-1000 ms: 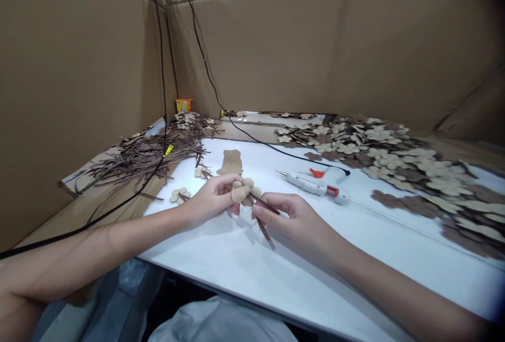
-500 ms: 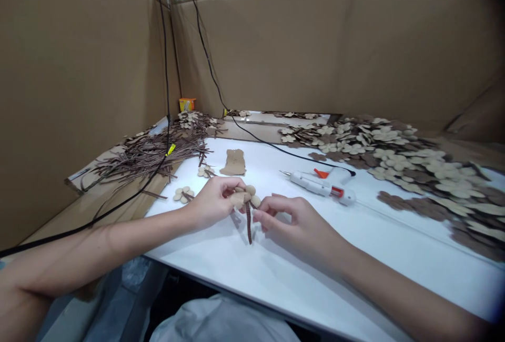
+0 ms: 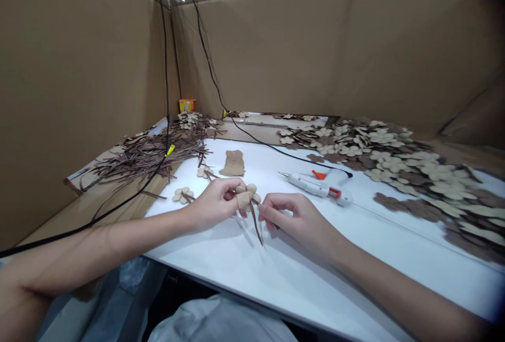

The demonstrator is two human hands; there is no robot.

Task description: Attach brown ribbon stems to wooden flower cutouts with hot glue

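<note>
My left hand [image 3: 215, 202] is closed on a beige felt-like flower [image 3: 251, 189] near the middle of the white table, pinching it at its left side. A narrow brown strip [image 3: 258, 226] hangs from the flower and slants down to the right. My right hand [image 3: 294, 215] is at the flower's right edge, its thumb and forefinger closed on a second brown strip [image 3: 277, 227], mostly hidden by the fingers. Left of my left hand lies a finished-looking beige flower [image 3: 182, 194] with a strip; another small beige flower [image 3: 204, 172] lies behind it.
A white glue gun [image 3: 310, 184] with an orange trigger lies behind my right hand. Beige and brown flower cut-outs [image 3: 386, 152] are heaped at the right. Brown strips [image 3: 145, 155] pile up at the left, crossed by a black cable [image 3: 167, 94]. A brown scrap [image 3: 233, 163] lies ahead; cardboard walls surround.
The flower has turned slightly and shifted a little right. Its hanging strip has swung from nearly vertical to slanting right. My right hand's fingers have moved slightly, and a second strip's end shows below them.
</note>
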